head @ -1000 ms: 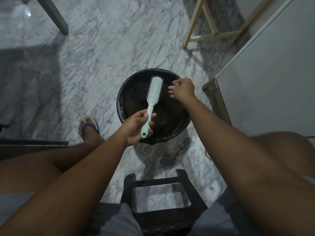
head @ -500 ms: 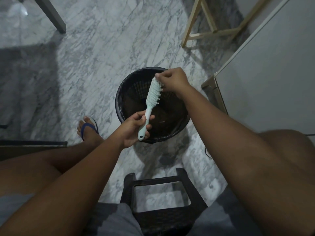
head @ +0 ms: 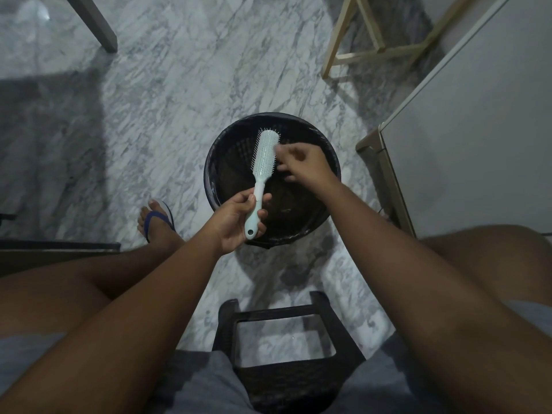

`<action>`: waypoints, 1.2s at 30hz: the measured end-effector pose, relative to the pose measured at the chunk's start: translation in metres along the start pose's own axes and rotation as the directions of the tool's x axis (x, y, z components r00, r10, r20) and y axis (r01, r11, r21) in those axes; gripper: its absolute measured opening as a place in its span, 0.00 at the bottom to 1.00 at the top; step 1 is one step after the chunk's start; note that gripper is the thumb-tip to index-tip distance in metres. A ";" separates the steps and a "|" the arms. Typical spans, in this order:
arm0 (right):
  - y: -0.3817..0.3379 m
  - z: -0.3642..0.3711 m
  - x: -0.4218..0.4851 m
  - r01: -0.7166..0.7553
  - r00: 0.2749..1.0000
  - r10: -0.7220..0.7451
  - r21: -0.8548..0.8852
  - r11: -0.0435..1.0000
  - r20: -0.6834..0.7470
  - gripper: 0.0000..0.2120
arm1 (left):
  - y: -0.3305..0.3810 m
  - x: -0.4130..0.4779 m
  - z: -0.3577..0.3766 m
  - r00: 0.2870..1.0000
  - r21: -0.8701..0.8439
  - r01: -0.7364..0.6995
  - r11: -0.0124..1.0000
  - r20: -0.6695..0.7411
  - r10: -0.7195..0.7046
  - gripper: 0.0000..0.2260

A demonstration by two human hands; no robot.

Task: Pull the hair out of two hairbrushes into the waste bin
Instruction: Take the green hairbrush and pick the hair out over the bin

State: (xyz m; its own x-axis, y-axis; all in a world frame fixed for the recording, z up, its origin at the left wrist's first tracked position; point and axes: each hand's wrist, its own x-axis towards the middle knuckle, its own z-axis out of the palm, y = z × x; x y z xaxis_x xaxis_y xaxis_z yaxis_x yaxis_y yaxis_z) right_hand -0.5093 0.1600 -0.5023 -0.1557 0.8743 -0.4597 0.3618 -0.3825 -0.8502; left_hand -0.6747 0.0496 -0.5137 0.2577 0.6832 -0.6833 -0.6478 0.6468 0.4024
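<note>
Over a black waste bin (head: 210, 177), a left hand (head: 236, 222) is gripping a pale hairbrush (head: 264, 158) by its handle while the right hand (head: 301, 162), fingers blurred and hold unclear, is reaching at its bristles (head: 254, 156), the job seemingly partway done.

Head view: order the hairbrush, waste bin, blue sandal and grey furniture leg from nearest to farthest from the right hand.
From the right hand:
1. hairbrush, just left of its fingertips, gripped by the left hand.
2. waste bin, directly beneath.
3. blue sandal, on the floor to the left.
4. grey furniture leg, far upper left.
</note>
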 end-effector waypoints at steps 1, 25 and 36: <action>-0.005 0.001 -0.002 0.071 0.997 -0.069 -0.051 0.996 0.036 0.19 | -0.001 0.000 0.001 1.000 -0.002 0.002 1.000 -0.003 -0.002 0.14; -0.010 -0.014 0.008 0.143 0.984 -0.107 -0.277 0.950 0.144 0.16 | 0.004 0.001 0.002 1.000 -0.004 -0.008 1.000 0.006 0.008 0.14; -0.008 -0.010 -0.001 0.185 0.980 -0.147 -0.328 0.926 0.136 0.07 | 0.012 0.000 0.000 1.000 0.068 0.019 0.997 0.008 -0.020 0.14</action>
State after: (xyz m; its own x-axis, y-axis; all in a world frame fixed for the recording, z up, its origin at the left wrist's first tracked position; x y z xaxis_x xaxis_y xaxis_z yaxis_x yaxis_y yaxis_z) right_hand -0.5031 0.1654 -0.4929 -0.3312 0.8722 -0.3601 0.6081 -0.0945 -0.7882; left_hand -0.6820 0.0570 -0.5088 0.2759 0.6728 -0.6864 -0.5923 0.6815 0.4298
